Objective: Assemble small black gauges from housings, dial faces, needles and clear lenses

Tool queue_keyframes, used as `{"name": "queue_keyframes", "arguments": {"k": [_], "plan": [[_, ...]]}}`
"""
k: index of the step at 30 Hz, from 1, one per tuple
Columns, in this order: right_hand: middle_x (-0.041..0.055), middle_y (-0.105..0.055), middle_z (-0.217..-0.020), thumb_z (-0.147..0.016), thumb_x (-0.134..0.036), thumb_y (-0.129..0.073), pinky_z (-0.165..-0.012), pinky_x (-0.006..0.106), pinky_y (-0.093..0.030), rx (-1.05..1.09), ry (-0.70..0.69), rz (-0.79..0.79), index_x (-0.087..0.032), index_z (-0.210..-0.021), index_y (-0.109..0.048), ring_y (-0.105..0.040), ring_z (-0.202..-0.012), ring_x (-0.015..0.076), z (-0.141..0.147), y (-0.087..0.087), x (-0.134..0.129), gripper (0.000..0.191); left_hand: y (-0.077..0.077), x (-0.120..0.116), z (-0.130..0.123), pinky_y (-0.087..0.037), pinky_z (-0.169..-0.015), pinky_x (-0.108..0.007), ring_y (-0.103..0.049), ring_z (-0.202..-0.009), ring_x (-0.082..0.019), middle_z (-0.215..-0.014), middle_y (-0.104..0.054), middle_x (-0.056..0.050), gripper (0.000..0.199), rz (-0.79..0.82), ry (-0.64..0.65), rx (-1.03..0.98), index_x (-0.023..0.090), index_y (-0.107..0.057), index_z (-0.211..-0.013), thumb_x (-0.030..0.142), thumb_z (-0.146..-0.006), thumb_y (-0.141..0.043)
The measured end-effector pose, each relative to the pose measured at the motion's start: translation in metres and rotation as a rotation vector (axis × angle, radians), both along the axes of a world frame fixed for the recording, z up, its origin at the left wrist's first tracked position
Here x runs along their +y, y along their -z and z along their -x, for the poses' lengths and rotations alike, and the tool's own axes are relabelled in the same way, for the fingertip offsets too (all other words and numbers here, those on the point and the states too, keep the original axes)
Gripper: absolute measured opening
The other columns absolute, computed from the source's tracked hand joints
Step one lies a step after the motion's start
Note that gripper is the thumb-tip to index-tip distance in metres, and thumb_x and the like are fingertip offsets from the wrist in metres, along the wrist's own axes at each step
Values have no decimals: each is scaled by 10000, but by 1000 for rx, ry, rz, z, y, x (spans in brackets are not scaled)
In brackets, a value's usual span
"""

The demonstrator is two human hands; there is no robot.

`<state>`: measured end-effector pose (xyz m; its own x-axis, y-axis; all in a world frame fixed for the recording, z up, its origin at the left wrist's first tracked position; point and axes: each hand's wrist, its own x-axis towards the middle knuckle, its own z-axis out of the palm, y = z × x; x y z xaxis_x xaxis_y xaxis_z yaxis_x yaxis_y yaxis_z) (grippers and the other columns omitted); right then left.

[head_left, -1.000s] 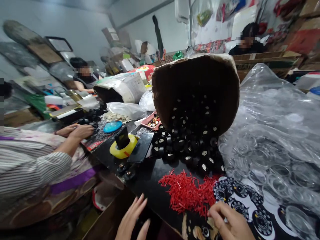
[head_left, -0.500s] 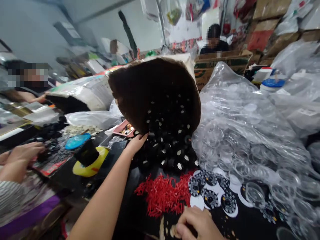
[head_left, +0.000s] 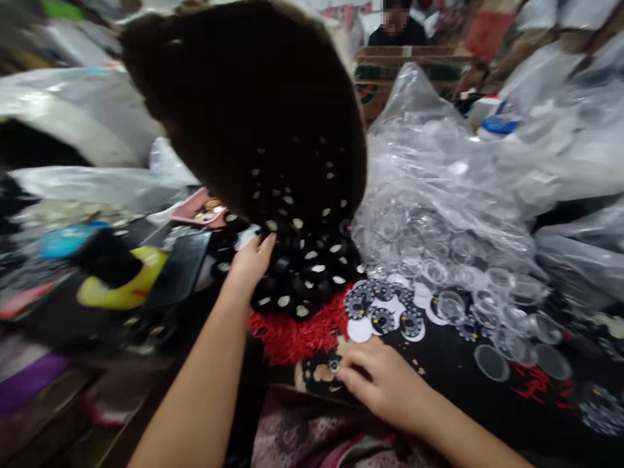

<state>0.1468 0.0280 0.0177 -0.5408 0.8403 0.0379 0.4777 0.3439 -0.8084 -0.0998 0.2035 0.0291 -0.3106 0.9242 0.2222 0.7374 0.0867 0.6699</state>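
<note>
My left hand (head_left: 251, 265) reaches into a heap of black round parts (head_left: 305, 273) with pale spots. Its fingers are stretched out and touch the parts at the heap's left side. The heap spills from the dark mouth of a large tilted sack or carton (head_left: 244, 84). Close to the table's front edge, my right hand (head_left: 373, 377) has its fingers curled together. What they hold, if anything, is hidden. A small round piece (head_left: 334, 365) shows beside its fingertips. Between the hands lies a pile of thin red strips (head_left: 287, 338), with black printed dial discs (head_left: 383, 318) to its right.
Clear round covers (head_left: 451, 305) spill from a big plastic bag (head_left: 429, 169) on the right. On the left are a yellow tape roll (head_left: 121, 286), a dark flat slab (head_left: 180, 270) and a pink tray (head_left: 197, 208). A person (head_left: 397, 29) sits behind a carton (head_left: 409, 68).
The view has tilted down and closer, showing more table front and my lap. My left hand stays at the black parts. My right hand stays curled near the front edge, now more fully visible.
</note>
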Motion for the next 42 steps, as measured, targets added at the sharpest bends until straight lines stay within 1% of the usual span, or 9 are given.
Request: {"name": "queue_keyframes", "arguments": {"k": [6, 10, 12, 17, 28, 32, 35, 38, 42], "plan": [[23, -667, -811, -972, -299, -466, -708, 300, -454, -12, 51, 64, -212, -773, -605, -594, -769, 177, -19, 7, -9, 258, -7, -70, 10, -413, -1088, -322, -553, -1262, -198, -1351, -616, -74, 394, -196, 5, -10, 191, -535, -1346, 348, -1019, -381], [16, -659, -801, -979, -338, -458, -677, 303, -454, -34, 72, 94, -222, -790, -613, -592, -727, 173, -24, 10, -11, 271, 13, -138, 2, -458, -1029, -372, -619, -1139, -231, -1222, -671, -93, 350, -180, 35, 26, 188, -603, -1250, 362, -977, -469], [16, -652, -799, -980, -329, -458, -701, 307, -459, -14, 49, 90, -222, -787, -608, -596, -753, 175, -19, 10, -10, 267, 25, -156, 0, -456, -1018, -419, -614, -1119, -265, -1210, -663, -112, 369, -133, 40, 57, 188, -599, -1256, 364, -936, -547], [15, -649, -773, -982, -294, -456, -707, 314, -442, 23, -64, 29, -210, -745, -565, -581, -758, 178, 3, 8, -8, 274, 39, -149, -4, -397, -1053, -507, -556, -1170, -340, -1272, -636, -133, 529, -16, 39, 99, 197, -570, -1313, 421, -847, -678], [10, -640, -746, -989, -315, -456, -739, 337, -445, -6, -39, 70, -211, -742, -567, -561, -734, 178, 2, 13, -7, 290, 35, -135, 3, -424, -1047, -501, -543, -1172, -324, -1241, -661, -106, 470, -9, -22, -19, 223, -602, -1267, 356, -826, -694], [31, -688, -877, -944, -262, -505, -795, 355, -473, 50, 51, 102, -223, -1034, -652, -614, -830, 197, 8, 3, -11, 177, 27, -167, -24, -461, -1047, -409, -558, -1237, -255, -1363, -573, -102, 459, -65, -40, -460, 248, -497, -1335, 375, -904, -589], [63, -697, -1068, -926, -202, -499, -865, 350, -496, 82, 64, 123, -222, -1307, -553, -635, -952, 193, 8, -1, -13, 386, 24, -205, -50, -497, -1004, -329, -581, -1228, -238, -1309, -623, -58, 448, 169, 85, -910, 277, -557, -1265, 375, -846, -681], [64, -685, -1161, -946, -157, -454, -945, 366, -479, -7, 37, 83, -226, -1200, -629, -625, -1062, 197, 0, -2, -2, 316, 27, -231, -59, -528, -948, -318, -625, -1147, -252, -1232, -666, -53, 444, 330, 72, -1034, 257, -629, -1184, 397, -780, -752], [129, -632, -1134, -938, -263, -562, -913, 456, -488, -359, 201, -126, -174, -1294, -589, -612, -1020, 271, -7, 0, 34, 368, 34, -231, -56, -552, -845, -294, -657, -999, -227, -1127, -692, -61, 350, 369, 22, -1218, 220, -671, -1074, 446, -811, -712]]}}
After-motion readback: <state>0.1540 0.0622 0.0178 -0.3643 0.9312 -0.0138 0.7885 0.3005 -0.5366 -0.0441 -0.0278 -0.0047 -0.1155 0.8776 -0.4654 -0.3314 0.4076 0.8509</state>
